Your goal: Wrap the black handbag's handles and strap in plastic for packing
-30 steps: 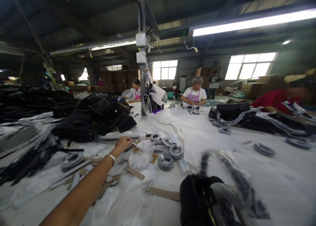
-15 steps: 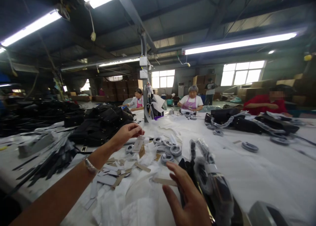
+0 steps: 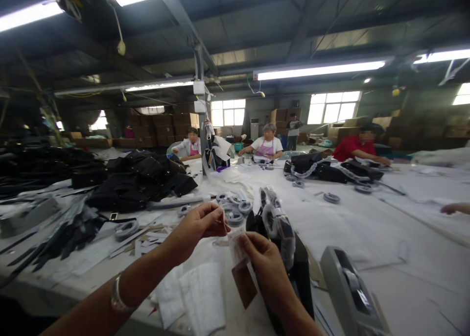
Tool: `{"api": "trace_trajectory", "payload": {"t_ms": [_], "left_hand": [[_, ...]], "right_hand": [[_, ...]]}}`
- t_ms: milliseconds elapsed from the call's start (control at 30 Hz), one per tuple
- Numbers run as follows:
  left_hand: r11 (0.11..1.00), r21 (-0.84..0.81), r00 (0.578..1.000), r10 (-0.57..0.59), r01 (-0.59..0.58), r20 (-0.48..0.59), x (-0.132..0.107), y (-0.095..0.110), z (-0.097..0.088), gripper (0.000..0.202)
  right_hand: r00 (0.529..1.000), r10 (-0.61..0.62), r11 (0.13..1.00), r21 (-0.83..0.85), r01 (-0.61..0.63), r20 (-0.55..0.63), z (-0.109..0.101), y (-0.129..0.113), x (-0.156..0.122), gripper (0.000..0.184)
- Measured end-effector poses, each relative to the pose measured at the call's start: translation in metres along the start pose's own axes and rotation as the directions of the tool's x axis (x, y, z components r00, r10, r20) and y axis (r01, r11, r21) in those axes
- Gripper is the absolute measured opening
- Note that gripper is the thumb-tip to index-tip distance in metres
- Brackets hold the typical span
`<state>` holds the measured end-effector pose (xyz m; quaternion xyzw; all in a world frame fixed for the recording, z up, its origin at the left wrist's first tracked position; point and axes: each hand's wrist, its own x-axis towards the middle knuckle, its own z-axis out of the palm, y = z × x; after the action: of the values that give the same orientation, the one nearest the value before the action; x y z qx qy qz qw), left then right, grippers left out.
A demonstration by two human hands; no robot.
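My left hand is pinched at the upper end of a pair of hang tags, where a cord, if any, is too fine to make out. My right hand grips the white printed tag between thumb and fingers. Below it dangles a brown tag, tilted over the table. Just to the right stands a black bag, partly behind my right hand, its handles wrapped in clear plastic and grey-white padding.
A grey tape dispenser sits at the right front. Several wrapped grey coils lie beyond my hands. Black bags are heaped at left, near dark strips. White sheets lie in front. Co-workers sit across the table; another person's hand shows at right.
My left hand has brought the hang tags nearer and to the right. My right hand, open before, has closed on the white tag. The view has turned rightward.
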<state>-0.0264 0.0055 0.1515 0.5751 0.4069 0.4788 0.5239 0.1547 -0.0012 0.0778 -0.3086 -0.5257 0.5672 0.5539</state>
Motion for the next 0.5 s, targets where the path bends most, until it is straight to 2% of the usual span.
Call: {"api": "trace_trajectory", "payload": {"t_ms": [100,233,333,500], "left_hand": [[0.997,-0.075,1.000,0.001,-0.002,-0.007,0.001,-0.005,0.010,0.024],[0.989,-0.145,1.000,0.017,-0.017,0.001,0.002,-0.005,0.022,0.023],[0.986,-0.167,0.999,-0.002,0.010,0.049,0.001,-0.002,0.029,0.022],[0.978,-0.208,0.997,0.034,-0.017,0.075,0.000,0.001,0.036,0.019]], "right_hand": [[1.000,0.010,0.999,0.032,-0.010,0.004,-0.009,-0.009,-0.011,0.038],[0.995,0.091,0.982,0.164,-0.095,0.034,-0.017,-0.015,-0.022,0.039],[0.989,0.138,0.954,0.263,-0.146,0.048,-0.021,-0.012,-0.029,0.044],[0.983,0.181,0.939,0.289,-0.185,0.039,-0.021,-0.001,-0.038,0.049]]}}
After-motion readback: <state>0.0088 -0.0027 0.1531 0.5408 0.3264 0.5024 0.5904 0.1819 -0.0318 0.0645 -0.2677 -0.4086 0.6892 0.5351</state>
